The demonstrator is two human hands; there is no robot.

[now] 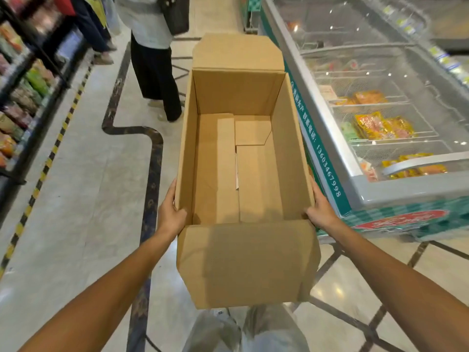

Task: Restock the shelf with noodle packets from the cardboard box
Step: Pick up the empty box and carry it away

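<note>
While the left hand and right hand grip the empty cardboard box by its sides, fingers curled over the rim, keep it level and clear of the freezer.

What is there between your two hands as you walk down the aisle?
The head view shows an open cardboard box between them, with the left hand and right hand gripping its opposite side walls. Inside, only the bare folded bottom flaps show, no packets.

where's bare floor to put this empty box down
Bare floor lies left of the cardboard box, between the striped shelf edging and the dark inlay line. It is crowded ahead, where a person stands, and on the right, where the freezer sits close to the box.
</note>
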